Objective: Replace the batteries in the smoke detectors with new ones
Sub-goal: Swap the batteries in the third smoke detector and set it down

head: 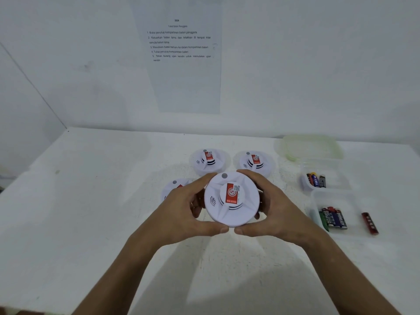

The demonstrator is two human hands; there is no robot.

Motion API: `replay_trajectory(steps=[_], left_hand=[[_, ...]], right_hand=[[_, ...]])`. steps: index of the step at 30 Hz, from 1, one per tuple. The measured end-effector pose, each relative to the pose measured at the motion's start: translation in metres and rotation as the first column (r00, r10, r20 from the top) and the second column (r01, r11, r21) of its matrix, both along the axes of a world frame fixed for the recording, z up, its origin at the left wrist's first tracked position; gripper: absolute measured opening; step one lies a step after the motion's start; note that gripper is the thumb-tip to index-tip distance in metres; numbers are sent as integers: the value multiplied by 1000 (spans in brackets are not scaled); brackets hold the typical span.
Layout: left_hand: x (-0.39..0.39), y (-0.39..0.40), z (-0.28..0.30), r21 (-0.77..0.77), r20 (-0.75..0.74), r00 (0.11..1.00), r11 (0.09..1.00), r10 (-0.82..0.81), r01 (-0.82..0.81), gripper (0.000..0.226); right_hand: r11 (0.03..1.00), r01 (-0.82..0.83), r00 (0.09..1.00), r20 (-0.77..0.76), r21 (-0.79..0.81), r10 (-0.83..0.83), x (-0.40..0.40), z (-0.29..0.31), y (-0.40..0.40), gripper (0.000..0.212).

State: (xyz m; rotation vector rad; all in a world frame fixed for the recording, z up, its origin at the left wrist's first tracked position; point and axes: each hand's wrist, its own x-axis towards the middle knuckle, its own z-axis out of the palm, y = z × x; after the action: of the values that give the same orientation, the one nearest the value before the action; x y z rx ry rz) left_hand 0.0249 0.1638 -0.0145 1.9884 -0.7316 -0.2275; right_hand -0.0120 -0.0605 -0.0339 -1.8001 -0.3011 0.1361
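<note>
Smoke detector [231, 198], white and round with a red label on its dome, is held above the white table [91, 223], face up toward the camera, between both hands. The left hand [181, 210] curls its fingers and thumb round the left rim, and the right hand [272, 208] does the same on the right rim; the two thumbs almost meet at the near edge. I judge this two-sided grip is for twisting the body off its base or for turning it over, since the battery compartment is probably at the back.

Behind the held detector two more detectors [208, 161] [255, 163] sit on the table, and a fourth [175, 189] lies to its left, half covered by the left hand. To the right of the held detector stand two clear tubs [336, 201] with batteries [334, 218], likely one for old cells and one for new; which is which I cannot tell. One red battery [370, 223] lies loose beside the nearer tub. A lid [309, 146] rests farther back.

The underside of the held detector is hidden. A printed sheet [181, 53] on the wall is too blurred to read surely.
</note>
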Motion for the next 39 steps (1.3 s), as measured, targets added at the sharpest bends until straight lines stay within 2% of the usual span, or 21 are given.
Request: replay_trajectory(steps=[8,15,27,39], left_hand=[[2,2,0,-34,-23,1000,999,-4,3,82],[7,3,-2,-17,-25,1000,1000,-19,18,87],[9,4,-6,-22,-17,1000,1000,2,-2,81],[17,10,-11,13,-74,997,1000,6,-5,86]], right_hand=[[1000,-20,1000,-8,-1,20,4,-1,-1,96],[1000,-11,1000,-7,13,11,7,-2,-1,99],[1000,-30,999,16,-9,30,9,-1,-2,94],[998,-36,999,-24,-43,35,18,-5,-2,98]])
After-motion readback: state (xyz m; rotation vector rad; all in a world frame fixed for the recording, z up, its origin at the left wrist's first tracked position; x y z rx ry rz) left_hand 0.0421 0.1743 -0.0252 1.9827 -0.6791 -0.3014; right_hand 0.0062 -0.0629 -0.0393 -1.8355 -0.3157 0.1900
